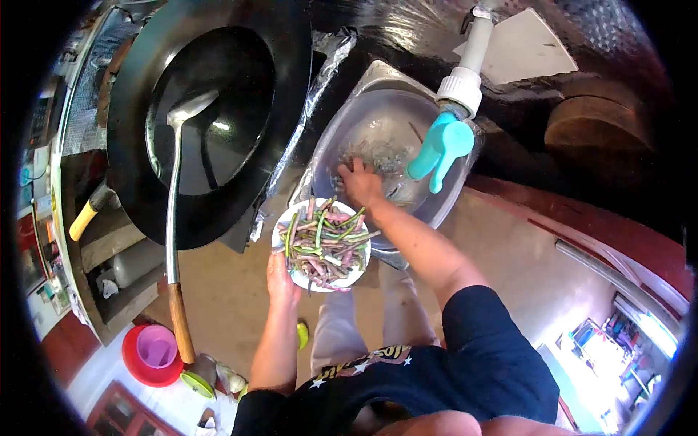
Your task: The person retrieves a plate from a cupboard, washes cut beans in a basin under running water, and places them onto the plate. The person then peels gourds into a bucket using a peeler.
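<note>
My left hand (280,280) grips the edge of a white plate (297,278), its fingers hidden beneath. Heaped on the plate are cut green and purplish bean pieces (323,247), one poking past the right rim. My right hand (361,182) reaches into a basin (445,207) of water, fingers apart and bent downward, with nothing visible in them. Around its fingertips the water ripples and glints, and a few dark slender bits float there. Above the basin's right side hangs a turquoise tap (443,145) on a white pipe.
A large black wok (211,109) stands at the left, with a long wood-handled metal ladle (177,182) resting in it. Crumpled foil (309,109) runs between wok and basin. A round wooden block (596,123) sits at the right. Red and pink bowls (149,356) are low on the left.
</note>
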